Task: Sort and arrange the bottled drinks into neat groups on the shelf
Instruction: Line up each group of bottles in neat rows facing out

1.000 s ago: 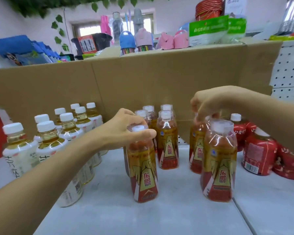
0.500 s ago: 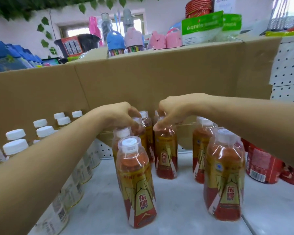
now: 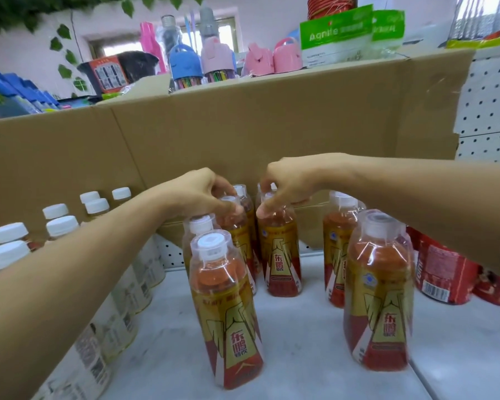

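Several orange energy-drink bottles with red and gold labels stand on the white shelf (image 3: 315,356). My left hand (image 3: 197,192) pinches the cap of a back-row orange bottle (image 3: 237,226). My right hand (image 3: 286,180) pinches the top of the neighbouring orange bottle (image 3: 282,255). One orange bottle (image 3: 225,310) stands nearest in the left column, another (image 3: 378,293) stands front right, with one more (image 3: 334,249) behind it. White-capped tea bottles (image 3: 61,226) line the left side under my left forearm. Red-labelled bottles (image 3: 442,272) sit at the right.
A tall brown cardboard wall (image 3: 243,125) runs behind the bottles. White pegboard (image 3: 491,105) shows at the right and below the cardboard. Above the cardboard are pink and blue containers (image 3: 214,59) and green packets (image 3: 335,33).
My left hand let go of the front bottle's cap and moved back to a rear bottle. My right hand moved left from the right column to the middle bottle. The camera came closer.
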